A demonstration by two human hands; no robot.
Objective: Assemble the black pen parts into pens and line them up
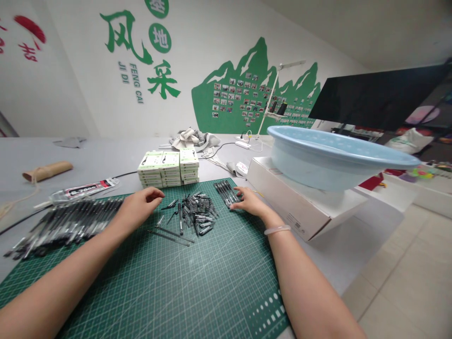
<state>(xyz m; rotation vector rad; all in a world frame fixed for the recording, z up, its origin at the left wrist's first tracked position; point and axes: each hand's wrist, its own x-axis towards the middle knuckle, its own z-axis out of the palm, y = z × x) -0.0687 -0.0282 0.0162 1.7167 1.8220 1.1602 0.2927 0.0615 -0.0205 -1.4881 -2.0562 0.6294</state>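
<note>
My left hand (143,203) hovers between a thick row of black and clear pens (77,221) and a loose heap of small pen caps (199,209). Its fingers curl in toward the thumb, and whatever they may hold is too small to make out. On the far side of the heap, my right hand (251,201) rests at the right edge of a short row of pen bodies (225,194). Its thumb and fingertips touch that row, with the fingers apart. Thin dark rods, like refills (171,237), lie in front of the heap on the green cutting mat (169,287).
Stacked white and green boxes (169,167) stand behind the mat. To the right, a blue basin (318,160) sits on a white carton (300,207). A plastic pen packet (88,189), a wooden tube (47,171), cloths (192,139) and a power strip (243,145) lie around the table.
</note>
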